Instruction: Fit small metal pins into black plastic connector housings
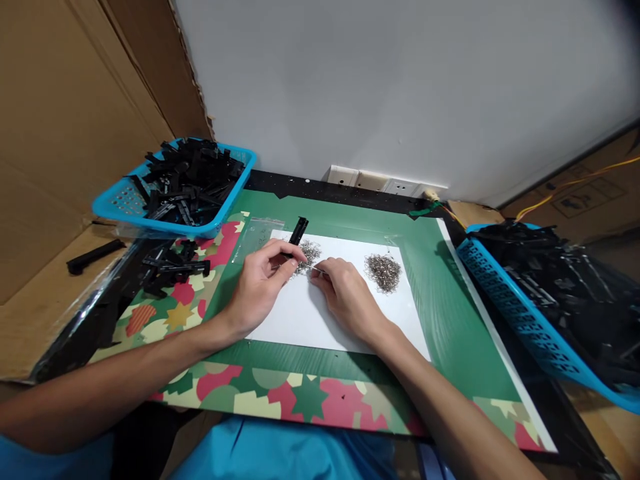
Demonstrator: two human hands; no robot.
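My left hand (261, 279) is closed around a narrow black plastic part (299, 231), whose far end sticks up past the fingers. My right hand (346, 288) pinches a thin metal tool (315, 268), its tip reaching the left thumb and forefinger; its exact kind is too small to tell. Both hands are over a white sheet (320, 320). Just behind the fingers lies a pile of tiny metal pieces (311, 251), partly hidden by the left hand. To the right of my right hand is a second pile of small metal pieces (383, 273), perhaps springs.
A blue basket (235, 200) full of black plastic parts stands at the back left, another blue basket (525, 313) at the right. Loose black parts (173, 265) lie on the left. A clear bag (263, 230) lies behind the sheet. Power sockets (373, 181) line the wall.
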